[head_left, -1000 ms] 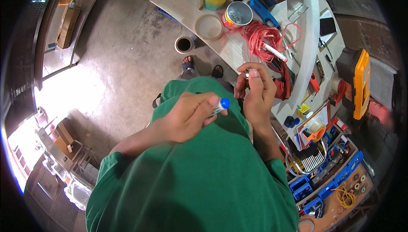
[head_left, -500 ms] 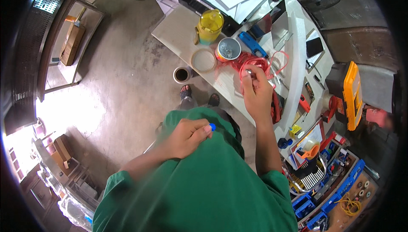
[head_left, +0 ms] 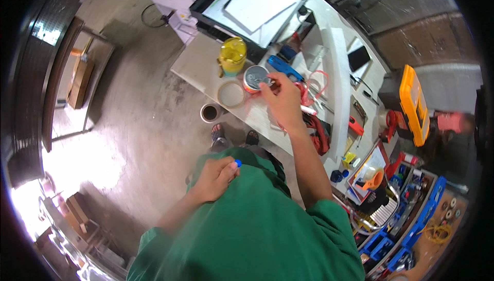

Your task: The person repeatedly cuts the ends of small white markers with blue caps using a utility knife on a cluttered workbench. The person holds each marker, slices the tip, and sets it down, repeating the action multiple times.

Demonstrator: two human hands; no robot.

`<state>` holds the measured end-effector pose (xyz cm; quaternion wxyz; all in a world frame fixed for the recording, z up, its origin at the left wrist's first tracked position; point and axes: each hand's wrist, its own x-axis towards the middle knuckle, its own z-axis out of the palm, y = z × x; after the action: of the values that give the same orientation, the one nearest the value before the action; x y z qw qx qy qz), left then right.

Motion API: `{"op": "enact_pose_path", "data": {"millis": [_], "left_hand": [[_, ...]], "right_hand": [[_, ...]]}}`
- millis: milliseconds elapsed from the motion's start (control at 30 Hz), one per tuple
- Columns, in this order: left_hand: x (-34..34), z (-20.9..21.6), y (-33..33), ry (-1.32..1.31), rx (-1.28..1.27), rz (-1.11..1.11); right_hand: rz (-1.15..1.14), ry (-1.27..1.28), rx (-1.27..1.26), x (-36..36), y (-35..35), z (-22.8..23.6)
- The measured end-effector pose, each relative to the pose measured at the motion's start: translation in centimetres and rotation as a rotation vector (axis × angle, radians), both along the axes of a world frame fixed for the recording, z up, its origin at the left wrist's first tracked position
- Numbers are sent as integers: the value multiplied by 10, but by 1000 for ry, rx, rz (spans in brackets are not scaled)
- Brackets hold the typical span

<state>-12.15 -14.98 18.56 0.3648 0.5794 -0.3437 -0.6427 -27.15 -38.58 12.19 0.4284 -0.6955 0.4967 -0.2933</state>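
Note:
My right hand (head_left: 284,101) reaches to the rim of an open can (head_left: 256,77) with small shiny pieces inside. Its thumb and fingers pinch a small metallic piece (head_left: 270,82) whose kind I cannot make out. Close to my green shirt, my left hand (head_left: 215,179) is closed round something that shows only a round blue end (head_left: 237,163). Beside the can lie a round pale lid (head_left: 231,94) and a tangle of red plastic strips (head_left: 307,94), partly behind my right hand. A yellow lidded jug (head_left: 233,55) stands to the can's left.
On the table (head_left: 198,67) are a blue tool (head_left: 284,68), a black tray of papers (head_left: 247,31), a long white foam strip (head_left: 338,90) and a red cutter (head_left: 356,125). An orange-and-black toolbox (head_left: 413,107) stands at the right. A roll (head_left: 210,112) sits on the floor by my feet.
My right hand has moved from above the red strips leftward to the can's rim, still pinching the metallic piece. My left hand keeps its closed grip; the whole view has shifted.

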Motion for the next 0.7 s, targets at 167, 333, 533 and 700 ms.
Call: {"op": "enact_pose_path", "data": {"millis": [167, 333, 533, 700], "left_hand": [[-5, 3, -4, -169, -29, -91], [-14, 6, -11, -399, -308, -259], [-24, -1, -21, -587, -514, -373], [-31, 7, -20, -672, -536, -443]], "right_hand": [[23, -41, -149, -7, 8, 9], [162, 8, -157, -43, 78, 40], [238, 23, -18, -59, 146, 44], [205, 81, -123, -76, 154, 47]]}}
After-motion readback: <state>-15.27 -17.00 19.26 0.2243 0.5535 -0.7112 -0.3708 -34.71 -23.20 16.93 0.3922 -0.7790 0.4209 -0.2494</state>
